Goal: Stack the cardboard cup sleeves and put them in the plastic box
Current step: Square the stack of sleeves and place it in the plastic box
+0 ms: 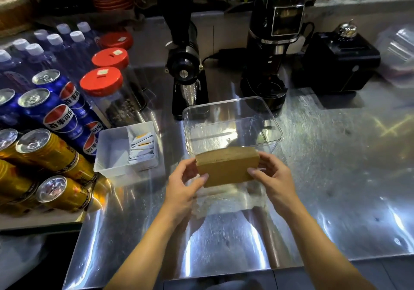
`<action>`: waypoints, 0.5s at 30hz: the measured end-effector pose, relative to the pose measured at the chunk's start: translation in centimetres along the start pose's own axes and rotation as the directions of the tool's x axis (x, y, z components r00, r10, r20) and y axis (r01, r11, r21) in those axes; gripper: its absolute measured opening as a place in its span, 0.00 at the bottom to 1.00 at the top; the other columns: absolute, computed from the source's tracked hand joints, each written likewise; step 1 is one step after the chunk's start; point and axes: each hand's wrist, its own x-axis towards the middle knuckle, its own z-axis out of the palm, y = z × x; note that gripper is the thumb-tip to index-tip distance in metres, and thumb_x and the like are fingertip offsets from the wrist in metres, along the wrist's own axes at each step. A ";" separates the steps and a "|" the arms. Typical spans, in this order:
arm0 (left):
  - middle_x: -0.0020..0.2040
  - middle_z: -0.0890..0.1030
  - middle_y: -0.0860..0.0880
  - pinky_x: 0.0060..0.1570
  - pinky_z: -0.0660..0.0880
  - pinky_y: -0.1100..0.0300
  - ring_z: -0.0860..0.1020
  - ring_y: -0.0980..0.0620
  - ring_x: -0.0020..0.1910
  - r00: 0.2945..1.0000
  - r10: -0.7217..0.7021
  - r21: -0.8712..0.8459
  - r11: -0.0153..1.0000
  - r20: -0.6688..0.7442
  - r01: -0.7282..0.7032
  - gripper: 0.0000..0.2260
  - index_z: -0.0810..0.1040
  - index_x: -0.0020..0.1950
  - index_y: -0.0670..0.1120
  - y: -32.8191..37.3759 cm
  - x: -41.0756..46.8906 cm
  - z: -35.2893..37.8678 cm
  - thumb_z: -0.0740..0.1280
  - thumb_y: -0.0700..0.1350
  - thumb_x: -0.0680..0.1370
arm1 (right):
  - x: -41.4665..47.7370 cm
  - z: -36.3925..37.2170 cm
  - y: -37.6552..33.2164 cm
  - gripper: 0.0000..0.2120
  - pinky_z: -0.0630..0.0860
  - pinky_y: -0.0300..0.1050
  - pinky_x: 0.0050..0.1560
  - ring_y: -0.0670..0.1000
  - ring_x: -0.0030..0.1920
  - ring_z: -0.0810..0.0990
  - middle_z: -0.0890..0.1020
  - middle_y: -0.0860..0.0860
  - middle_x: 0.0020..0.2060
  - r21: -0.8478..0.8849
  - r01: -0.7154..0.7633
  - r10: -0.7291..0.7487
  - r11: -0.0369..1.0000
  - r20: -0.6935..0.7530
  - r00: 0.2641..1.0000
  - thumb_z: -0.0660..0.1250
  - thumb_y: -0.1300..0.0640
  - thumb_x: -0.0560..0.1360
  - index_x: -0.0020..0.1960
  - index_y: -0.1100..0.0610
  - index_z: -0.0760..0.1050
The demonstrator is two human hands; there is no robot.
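Observation:
A thick brown stack of flat cardboard cup sleeves [227, 166] is held between both my hands just above the steel counter. My left hand [183, 183] grips its left end, thumb on the front face. My right hand [274, 177] grips the right end. The clear plastic box [233, 125] stands directly behind the stack, open on top and with nothing inside. The stack's far edge overlaps the box's near rim in view. A crumpled clear plastic wrapper [228, 200] lies on the counter under the stack.
A white tray [112, 153] with several sachets sits to the left of the box. Behind the box stand a black grinder [186, 65], a coffee machine [273, 43] and a black appliance [340, 63]. Cans, bottles and red-lidded jars [100, 81] crowd the left side.

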 end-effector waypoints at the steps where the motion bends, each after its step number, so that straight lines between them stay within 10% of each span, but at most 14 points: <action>1: 0.52 0.80 0.42 0.53 0.76 0.60 0.79 0.51 0.51 1.000 0.024 -0.011 1.000 -0.002 -0.024 0.17 0.75 0.58 0.44 0.8 0.7 0.1 0.71 0.35 0.71 | 0.7 0.0 -0.8 0.18 0.78 0.46 0.51 0.52 0.49 0.80 0.82 0.51 0.48 -0.009 0.021 -0.021 1.000 0.003 1.000 0.69 0.67 0.69 0.50 0.46 0.77; 8: 0.47 0.81 0.50 0.46 0.75 0.66 0.78 0.56 0.45 0.995 0.058 -0.055 0.997 -0.076 -0.062 0.10 0.77 0.53 0.47 5.3 7.9 1.9 0.67 0.37 0.74 | 7.8 0.6 -5.5 0.13 0.77 0.33 0.42 0.44 0.45 0.81 0.82 0.50 0.45 0.022 0.050 -0.049 0.999 -0.042 0.998 0.69 0.65 0.70 0.52 0.53 0.76; 15: 0.39 0.77 0.49 0.45 0.71 0.55 0.73 0.50 0.41 0.968 -0.238 0.022 0.970 -0.083 0.240 0.08 0.77 0.41 0.47 4.6 14.1 3.6 0.61 0.40 0.77 | 14.2 1.2 -4.6 0.10 0.69 0.37 0.31 0.45 0.34 0.77 0.81 0.49 0.36 -0.099 -0.189 0.182 0.977 -0.074 0.981 0.68 0.63 0.71 0.53 0.60 0.78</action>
